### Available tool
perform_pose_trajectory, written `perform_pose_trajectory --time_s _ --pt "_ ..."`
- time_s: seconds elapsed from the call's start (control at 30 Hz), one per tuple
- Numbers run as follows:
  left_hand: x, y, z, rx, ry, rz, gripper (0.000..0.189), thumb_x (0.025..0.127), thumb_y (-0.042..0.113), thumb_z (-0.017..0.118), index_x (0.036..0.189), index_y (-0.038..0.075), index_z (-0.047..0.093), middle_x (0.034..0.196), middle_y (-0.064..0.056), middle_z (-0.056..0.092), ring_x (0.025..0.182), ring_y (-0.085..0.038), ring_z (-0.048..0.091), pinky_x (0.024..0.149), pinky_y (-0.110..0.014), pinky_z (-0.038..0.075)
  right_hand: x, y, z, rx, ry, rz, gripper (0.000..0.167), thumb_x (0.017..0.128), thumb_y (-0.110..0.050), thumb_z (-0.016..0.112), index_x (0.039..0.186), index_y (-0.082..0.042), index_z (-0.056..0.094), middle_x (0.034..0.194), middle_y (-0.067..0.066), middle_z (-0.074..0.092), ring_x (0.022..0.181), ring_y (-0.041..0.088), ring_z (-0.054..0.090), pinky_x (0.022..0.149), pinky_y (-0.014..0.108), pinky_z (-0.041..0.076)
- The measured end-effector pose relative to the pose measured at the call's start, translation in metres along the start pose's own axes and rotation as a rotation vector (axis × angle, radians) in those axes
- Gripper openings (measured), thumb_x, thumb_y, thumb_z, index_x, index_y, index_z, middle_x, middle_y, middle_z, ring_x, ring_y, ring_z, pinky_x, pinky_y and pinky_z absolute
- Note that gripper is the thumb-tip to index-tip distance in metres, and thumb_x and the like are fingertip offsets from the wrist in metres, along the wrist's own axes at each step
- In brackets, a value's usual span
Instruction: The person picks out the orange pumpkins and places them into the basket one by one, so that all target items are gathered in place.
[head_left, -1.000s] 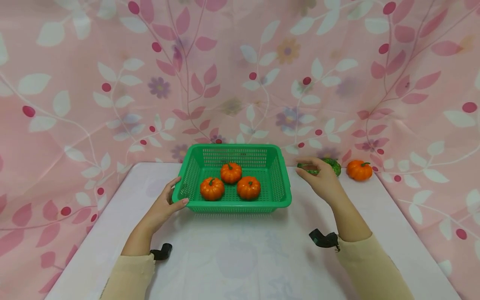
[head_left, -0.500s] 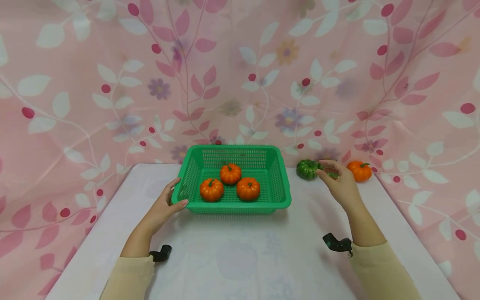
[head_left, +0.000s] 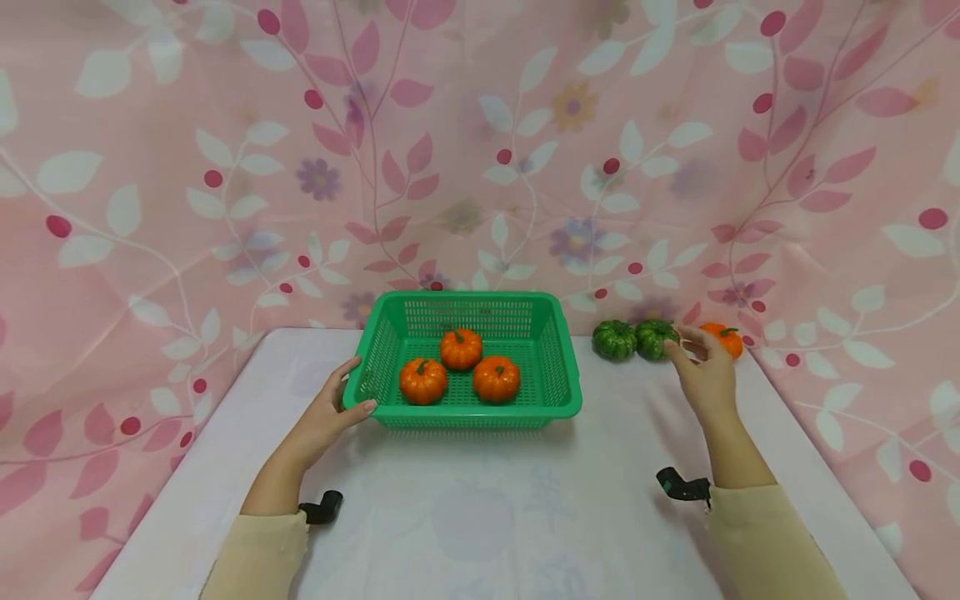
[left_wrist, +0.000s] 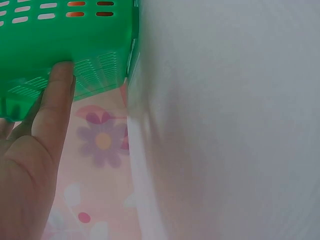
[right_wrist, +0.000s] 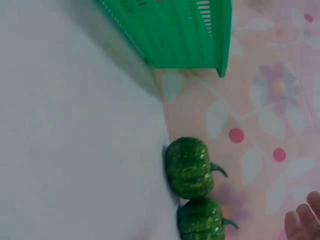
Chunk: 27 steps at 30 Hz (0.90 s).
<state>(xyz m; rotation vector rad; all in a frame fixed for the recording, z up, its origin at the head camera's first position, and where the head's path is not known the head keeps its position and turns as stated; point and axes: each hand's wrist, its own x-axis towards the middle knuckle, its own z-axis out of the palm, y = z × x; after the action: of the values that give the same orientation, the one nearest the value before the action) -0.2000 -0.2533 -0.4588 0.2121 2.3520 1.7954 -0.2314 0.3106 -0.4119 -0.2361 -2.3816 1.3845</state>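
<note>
My left hand [head_left: 318, 421] grips the front left corner of a green plastic basket [head_left: 472, 411], thumb at the front rim and fingers along the left side. In the left wrist view, a straight digit [left_wrist: 55, 107] lies against the basket wall. Three small orange pumpkins sit inside: one at left [head_left: 423, 382], one at right [head_left: 496, 379], one behind [head_left: 461, 348]. My right hand [head_left: 708, 375], fingers loosely bent and holding nothing, is beside two green pumpkins, one left [head_left: 614, 340] and one right [head_left: 655, 340]. It partly hides another orange pumpkin [head_left: 729, 340].
A white-covered table [head_left: 480, 508] carries everything. Right behind its far edge hangs a pink floral cloth [head_left: 465, 150]. The loose pumpkins line up along that far edge, to the right of the basket. Small black devices sit at the left wrist [head_left: 322, 507] and right wrist [head_left: 682, 486].
My right hand has moved rightward from over the green pumpkins to the orange one, uncovering both green ones. My left hand and the basket have stayed in place.
</note>
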Motion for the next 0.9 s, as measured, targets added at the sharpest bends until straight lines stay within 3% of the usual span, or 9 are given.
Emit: perform_pose_trajectory --time_s 0.2,0.47,0.73,0.9 --pt "-0.001 -0.001 0.000 0.003 0.003 0.000 0.089 0.096 0.028 0.069 0.161 0.030 0.008 0.163 -0.020 0.015 0.139 -0.039 0.037 0.110 -0.057 0.033 0.012 0.018 0.001 -0.008 0.120 0.055 0.049 0.096 -0.035 0.066 0.137 -0.008 0.059 0.131 0.013 0.057 0.119 0.022 0.053 0.084 0.017 0.045" --pt "-0.003 0.005 0.000 0.011 0.008 -0.005 0.089 0.097 0.024 0.067 0.162 0.029 0.007 0.163 -0.022 0.015 0.140 -0.041 0.035 0.110 -0.057 0.033 0.026 0.034 -0.002 -0.009 0.244 0.056 0.046 0.095 -0.031 0.067 0.133 -0.005 0.062 0.134 0.014 0.054 0.121 0.029 0.053 0.091 0.026 0.043" --pt "-0.003 0.006 0.000 0.008 0.005 -0.006 0.089 0.097 0.025 0.068 0.162 0.029 0.007 0.163 -0.021 0.016 0.139 -0.039 0.037 0.109 -0.053 0.036 0.044 0.057 -0.007 -0.049 0.233 0.150 0.056 0.096 -0.038 0.062 0.140 -0.004 0.055 0.141 0.018 0.047 0.125 0.033 0.046 0.101 0.037 0.042" --pt "-0.003 0.006 0.000 0.004 0.003 -0.003 0.088 0.097 0.023 0.067 0.162 0.029 0.007 0.163 -0.021 0.016 0.139 -0.040 0.036 0.110 -0.054 0.035 0.053 0.072 -0.011 -0.057 0.274 0.182 0.054 0.096 -0.036 0.062 0.138 -0.004 0.056 0.139 0.017 0.048 0.123 0.031 0.046 0.100 0.034 0.042"
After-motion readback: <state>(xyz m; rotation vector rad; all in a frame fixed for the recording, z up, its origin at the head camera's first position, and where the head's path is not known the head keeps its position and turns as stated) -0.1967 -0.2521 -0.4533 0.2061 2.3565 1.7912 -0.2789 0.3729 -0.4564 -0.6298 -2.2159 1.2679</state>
